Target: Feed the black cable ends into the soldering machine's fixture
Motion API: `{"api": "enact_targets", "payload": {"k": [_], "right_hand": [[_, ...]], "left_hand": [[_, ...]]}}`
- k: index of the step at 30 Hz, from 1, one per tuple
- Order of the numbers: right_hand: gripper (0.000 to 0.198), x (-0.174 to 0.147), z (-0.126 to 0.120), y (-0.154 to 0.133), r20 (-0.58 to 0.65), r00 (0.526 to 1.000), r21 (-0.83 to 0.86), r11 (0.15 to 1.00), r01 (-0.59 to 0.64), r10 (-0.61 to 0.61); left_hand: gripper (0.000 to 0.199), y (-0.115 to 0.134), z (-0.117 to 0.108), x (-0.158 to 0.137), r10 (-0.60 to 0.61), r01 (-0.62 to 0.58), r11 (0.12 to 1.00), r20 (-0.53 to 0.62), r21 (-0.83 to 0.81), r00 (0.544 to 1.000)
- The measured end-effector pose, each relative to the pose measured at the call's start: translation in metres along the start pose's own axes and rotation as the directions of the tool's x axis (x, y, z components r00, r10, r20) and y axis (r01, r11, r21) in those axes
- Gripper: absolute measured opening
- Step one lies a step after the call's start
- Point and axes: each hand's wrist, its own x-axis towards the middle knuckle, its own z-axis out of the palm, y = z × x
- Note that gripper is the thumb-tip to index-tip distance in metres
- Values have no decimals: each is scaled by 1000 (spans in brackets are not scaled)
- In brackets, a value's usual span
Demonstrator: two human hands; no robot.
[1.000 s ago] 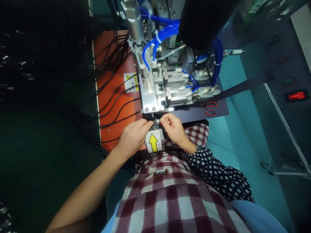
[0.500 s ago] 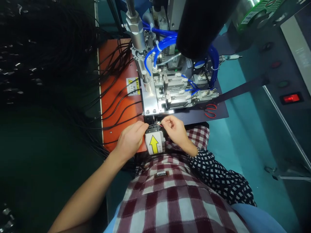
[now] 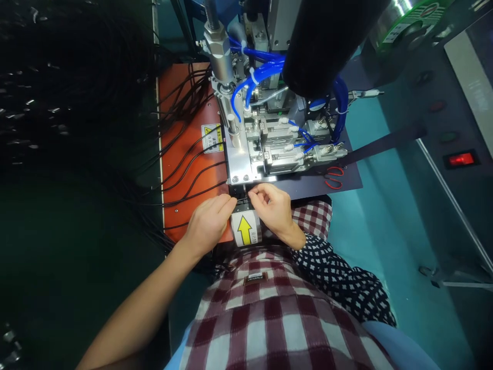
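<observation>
Pinching at a thin cable (image 3: 242, 199), L hand (image 3: 208, 223) has thumb + forefinger together on it at its L end. R hand (image 3: 274, 208) also has thumb + forefinger together, apparently clamped on its R end; the very tip is hidden by the fingers, so can't tell its shape. Visible bit btwn the hands is short, approx. level, just above the black block (image 3: 242, 207) at the machine's near edge.

Handling, my judgement: v. light, bendy, prob. a bit slick; end prob. fragile. Best hold = L on the jacket close to the end, R lightly at the tip, no hard tugging.

Arrow label (image 3: 244, 230) is just nearside of the block, pointing away from the person. Metal plate (image 3: 239, 167) w/ 2 bolts at its near edge is just beyond the hands. To L, orange plate (image 3: 181, 211): black cables (image 3: 188, 103) cross its L edge, warning label (image 3: 212, 139) nr its R edge. To R, dark plate (image 3: 308, 187), red-handled tool (image 3: 338, 168) nr its near R corner. Farther back, blue tubes (image 3: 269, 67) arch over the machine.
</observation>
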Motion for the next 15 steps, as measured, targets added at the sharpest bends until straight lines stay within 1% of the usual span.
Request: {"api": "enact_targets", "payload": {"k": [3,5,11,15], "right_hand": [[17,-1,-4,8,30,996,95,992,-87,85],[18,-2,-8,13,35,993,130,984,-120,117],[20,-2,-8,15,32,991,151,980,-133,129],[21,-1,-3,11,85,988,138,981,-139,129]], "left_hand": [[29,-1,1,-1,-18,18,1000,3,-25,1000],[30,-1,1,-1,-26,26,999,0,-43,1000],[27,-1,1,-1,-11,11,1000,-2,-10,1000],[27,-1,1,0,-2,2,1000,-10,2,1000]]}}
